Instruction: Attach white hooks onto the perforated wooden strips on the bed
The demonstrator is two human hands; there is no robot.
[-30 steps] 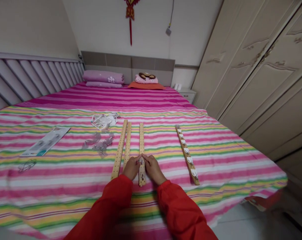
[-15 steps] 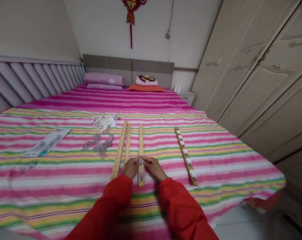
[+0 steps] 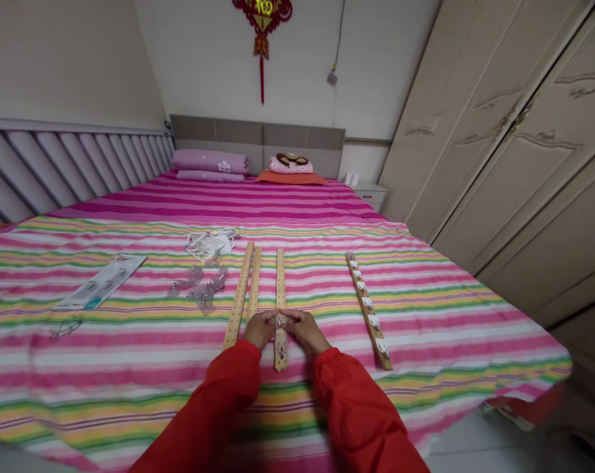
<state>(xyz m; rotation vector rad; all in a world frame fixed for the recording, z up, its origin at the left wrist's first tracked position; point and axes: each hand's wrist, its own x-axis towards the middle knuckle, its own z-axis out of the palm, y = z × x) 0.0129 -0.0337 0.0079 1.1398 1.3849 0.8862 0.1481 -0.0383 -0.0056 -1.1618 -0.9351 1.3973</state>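
On the striped bed (image 3: pixel 179 374), the central perforated strip (image 3: pixel 280 279) lies flat, its long axis pointing toward the headboard (image 3: pixel 302 137). Left hand (image 3: pixel 261 329) and right hand (image 3: pixel 303 329) keep their grip pinched on a small hook (image 3: pixel 280 322) near the strip's closer end.

Both arms reach forward from the lower edge of the view, in red sleeves down to the wrists, the left arm (image 3: pixel 213 401) slanting rightward and the right arm (image 3: pixel 359 401) leftward. The left hand (image 3: pixel 261 328) and right hand (image 3: pixel 303 330) come close together in front, backs upward, fingers bent, their tips nearly meeting. Both wrists stay low; how tightly the fingers close is too small to tell.
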